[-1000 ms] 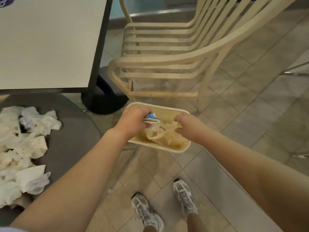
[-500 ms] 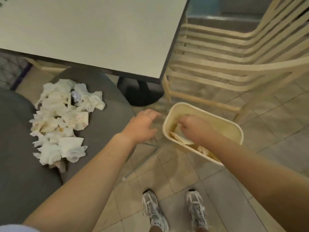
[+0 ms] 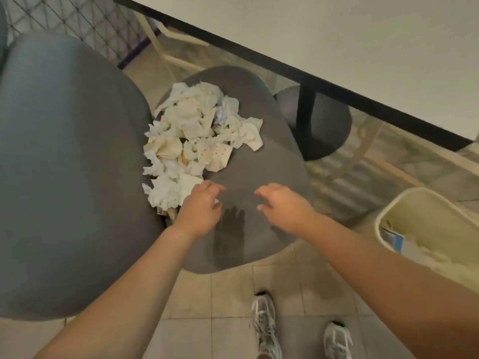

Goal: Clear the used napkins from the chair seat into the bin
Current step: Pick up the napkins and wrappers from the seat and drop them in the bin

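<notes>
Grey chair seat (image 3: pixel 259 161) mid-frame; padded backrest (image 3: pixel 64 177) at 9 o'clock. White table (image 3: pixel 337 42) across 1 o'clock. Cream bin (image 3: pixel 425 195) on tiled floor (image 3: pixel 230 294) at 4 o'clock, paper and a blue-printed scrap inside. Used napkins (image 3: pixel 197 141) heaped on seat, 11 o'clock of both hands. Left hand (image 3: pixel 201 209) at pile's near edge, fingers (image 3: pixel 216 187) spread, empty. Right hand (image 3: pixel 285 207) over bare seat, fingers loosely apart, empty.

Both hands (image 3: pixel 239 207) outstretched, empty, fingers spread
</notes>
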